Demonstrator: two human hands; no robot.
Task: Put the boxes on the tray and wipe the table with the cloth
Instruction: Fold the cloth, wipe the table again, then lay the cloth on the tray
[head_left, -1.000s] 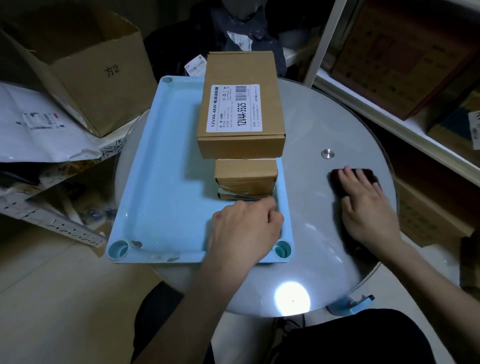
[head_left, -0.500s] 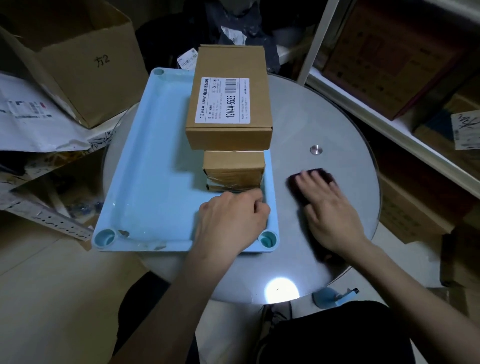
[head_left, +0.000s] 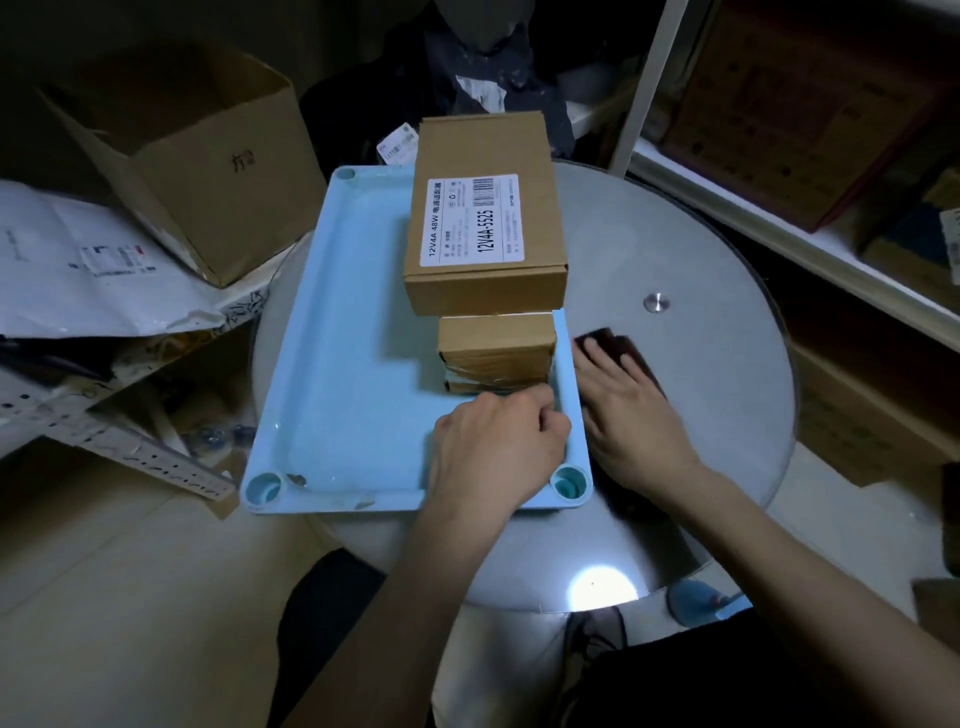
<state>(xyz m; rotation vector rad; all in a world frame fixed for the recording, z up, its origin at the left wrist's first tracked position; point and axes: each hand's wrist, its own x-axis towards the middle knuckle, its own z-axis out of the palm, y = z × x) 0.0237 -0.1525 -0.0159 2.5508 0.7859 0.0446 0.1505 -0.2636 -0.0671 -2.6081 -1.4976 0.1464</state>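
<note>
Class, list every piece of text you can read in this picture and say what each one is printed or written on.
"12V4A 48W", followed by Chinese characters too blurred to read: white label on the top box.
"12V4A-5525": same label.
Barcode and small print there: too small.
Handwritten mark on the big carton: blurred.
Print on the white mailer: unreadable.

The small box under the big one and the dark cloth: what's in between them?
Only the blue tray's raised right rim, in the head view, parts the small box from the cloth.
</note>
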